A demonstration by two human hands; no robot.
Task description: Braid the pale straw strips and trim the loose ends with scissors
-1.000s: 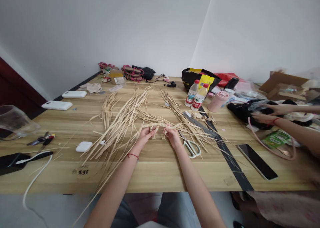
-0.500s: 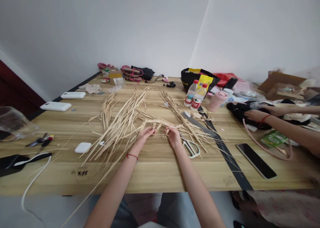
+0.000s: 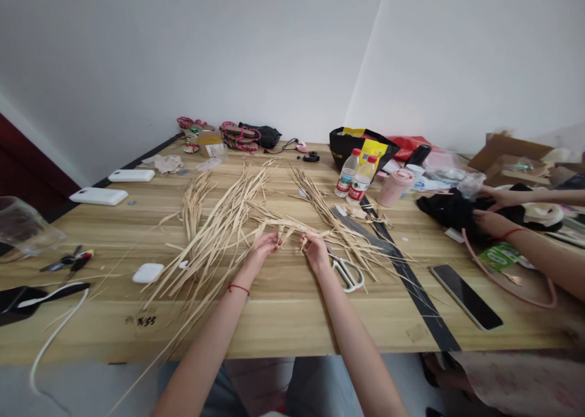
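Note:
Both of my hands are at a knotted band of pale straw strips [image 3: 292,224] in the middle of the table. My left hand [image 3: 262,249] has its fingers closed on the band's left part, near a short knotted end hanging down. With thumb and fingers pinched, my right hand [image 3: 316,250] holds the right part of the same band. Long loose straw strips [image 3: 228,213] fan out to the left. Another bundle of strips [image 3: 322,200] lies to the right. Scissors with pale handles [image 3: 350,275] rest beside my right wrist, blades partly hidden.
Two water bottles [image 3: 361,180], a pink cup [image 3: 395,187] and a black bag [image 3: 342,146] stand at back right. A phone [image 3: 466,296] lies right. Another person's hands [image 3: 496,222] handle black cloth [image 3: 441,213]. White earphone case [image 3: 148,273] and cable [image 3: 55,335] lie left.
My hands keep nearly the same place and grip on the straw band. At the right, the other person's hands have shifted over the black cloth, and the pink strap has moved right.

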